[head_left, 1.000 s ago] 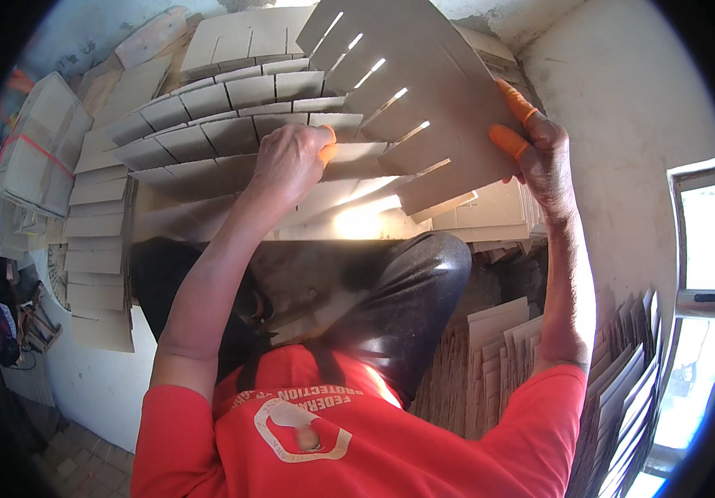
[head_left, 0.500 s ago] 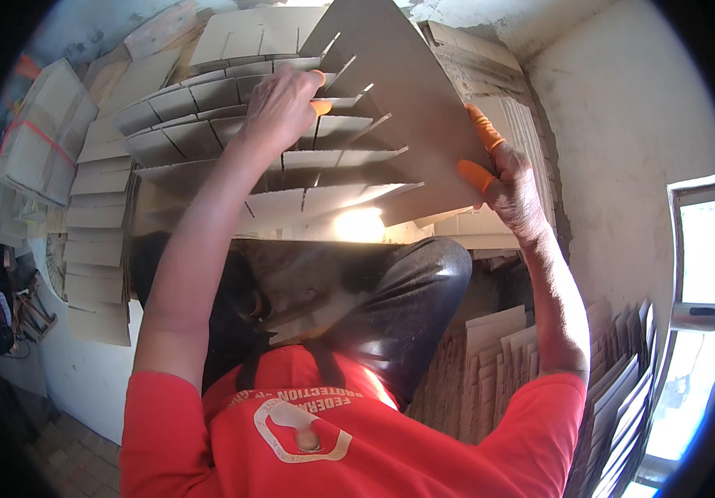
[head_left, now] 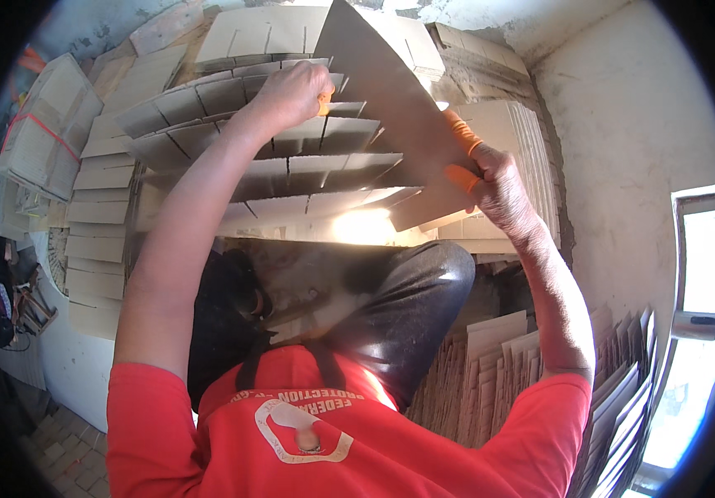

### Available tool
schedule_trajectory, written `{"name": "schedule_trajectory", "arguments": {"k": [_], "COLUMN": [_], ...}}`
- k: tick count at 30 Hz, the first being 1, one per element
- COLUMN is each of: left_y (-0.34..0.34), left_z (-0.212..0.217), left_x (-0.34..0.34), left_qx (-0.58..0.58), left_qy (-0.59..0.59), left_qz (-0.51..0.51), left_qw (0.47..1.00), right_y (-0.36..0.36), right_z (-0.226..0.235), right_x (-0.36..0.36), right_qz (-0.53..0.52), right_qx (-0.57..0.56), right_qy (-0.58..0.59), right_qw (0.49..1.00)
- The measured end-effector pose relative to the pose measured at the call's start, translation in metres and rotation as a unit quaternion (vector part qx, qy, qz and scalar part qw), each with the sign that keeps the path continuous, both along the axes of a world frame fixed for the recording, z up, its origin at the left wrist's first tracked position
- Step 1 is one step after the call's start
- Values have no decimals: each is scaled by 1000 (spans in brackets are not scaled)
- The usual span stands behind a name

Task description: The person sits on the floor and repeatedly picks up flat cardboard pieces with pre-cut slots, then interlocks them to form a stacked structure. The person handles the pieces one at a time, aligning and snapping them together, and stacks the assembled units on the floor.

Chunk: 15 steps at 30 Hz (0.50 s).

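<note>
Several slotted cardboard strips (head_left: 345, 166) stand on edge in rows before me, their slots showing as dark lines. My left hand (head_left: 297, 93) is closed over the far strips near their right ends, with an orange finger cot showing; its fingertips are partly hidden. At the strips' right ends, a large plain cardboard sheet (head_left: 390, 100) stands tilted and slightly bowed. My right hand (head_left: 498, 187) pinches this sheet's right edge between thumb and fingers, which wear orange finger cots. Whether the strip ends are slotted into the sheet, I cannot tell.
Stacked cardboard pieces (head_left: 513, 158) lie right of the sheet, and an overlapping pile (head_left: 96, 217) stands at left. A bundle tied with red string (head_left: 42, 124) is further left. More cardboard sheets (head_left: 498, 357) stand by my right arm, near a bright window (head_left: 702, 249).
The large sheet has turned more edge-on and its lower corner has shifted right. My right hand has tilted with it. My left hand has moved slightly right along the strips.
</note>
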<state>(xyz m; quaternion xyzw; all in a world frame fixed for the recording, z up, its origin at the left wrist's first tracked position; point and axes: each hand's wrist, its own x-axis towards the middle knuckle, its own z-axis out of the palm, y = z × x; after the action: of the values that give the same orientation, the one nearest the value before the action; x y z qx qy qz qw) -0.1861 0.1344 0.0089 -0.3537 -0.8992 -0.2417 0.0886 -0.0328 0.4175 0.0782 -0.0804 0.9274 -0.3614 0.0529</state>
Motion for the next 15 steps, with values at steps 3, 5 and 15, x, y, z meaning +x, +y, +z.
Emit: {"name": "schedule_trajectory", "arguments": {"k": [3, 5, 15], "left_y": [-5, -9, -23], "left_z": [9, 18, -13], "left_x": [-24, -31, -106], "left_qx": [-22, 29, -12], "left_qy": [-34, -15, -88], "left_qz": [39, 48, 37], "left_qw": [998, 998, 995], "right_y": [-14, -11, 1], "right_z": [6, 13, -7], "right_x": [5, 4, -4], "right_qz": [10, 11, 119], "right_qx": [-1, 3, 107], "right_qy": [-16, -47, 50], "right_qw": [1000, 999, 986]}}
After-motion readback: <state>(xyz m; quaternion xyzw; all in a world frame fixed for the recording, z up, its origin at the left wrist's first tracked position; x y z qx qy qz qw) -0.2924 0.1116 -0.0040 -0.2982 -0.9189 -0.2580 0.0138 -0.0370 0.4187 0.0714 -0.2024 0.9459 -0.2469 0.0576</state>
